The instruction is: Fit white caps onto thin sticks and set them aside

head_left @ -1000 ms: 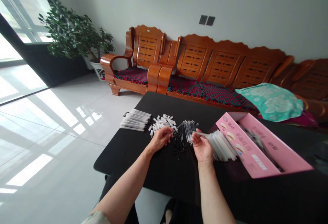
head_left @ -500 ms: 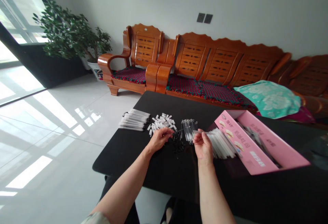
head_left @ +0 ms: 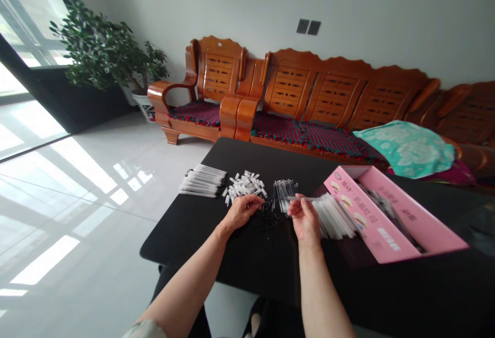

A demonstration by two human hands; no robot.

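Both the left hand (head_left: 243, 212) and right hand (head_left: 305, 219) pinch a thin tube (head_left: 297, 199) above loose black bits (head_left: 268, 219), where a slip could scatter them across the counter (head_left: 185, 230).

A black table (head_left: 193, 235) carries a row of white tubes (head_left: 203, 180), loose white caps (head_left: 245, 184), thin clear rods (head_left: 285, 196), small black bits (head_left: 267, 217) and a pink box (head_left: 386, 219)
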